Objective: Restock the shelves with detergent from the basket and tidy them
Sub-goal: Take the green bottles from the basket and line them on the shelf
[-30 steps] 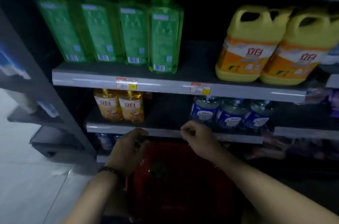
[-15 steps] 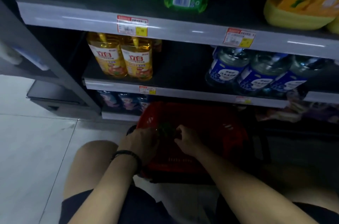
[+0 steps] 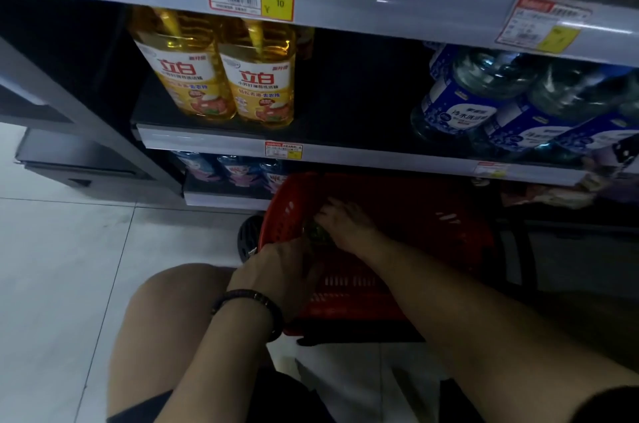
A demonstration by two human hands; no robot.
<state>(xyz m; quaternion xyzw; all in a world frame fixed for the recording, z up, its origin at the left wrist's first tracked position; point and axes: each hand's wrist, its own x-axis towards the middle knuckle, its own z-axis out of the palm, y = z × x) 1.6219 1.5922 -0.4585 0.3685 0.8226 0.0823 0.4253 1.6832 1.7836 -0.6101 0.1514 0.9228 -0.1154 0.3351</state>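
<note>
Red basket (image 3: 345, 305) stands on the floor against the lowest shelf. Both hands are inside it: left hand (image 3: 276, 267), dark bracelet (image 3: 252, 301) at the wrist, at the near-left corner; right hand (image 3: 345, 223) just beyond. A dark green item (image 3: 316, 234) (label unreadable in the dim light) lies between them. Fingers of both hands are lost in shadow, so whether either grips it cannot be determined. Middle shelf (image 3: 380, 154): two yellow bottles (image 3: 221, 76) upright at left, blue-labelled bottles (image 3: 484, 104) at right, tops cut off by the shelf above
</note>
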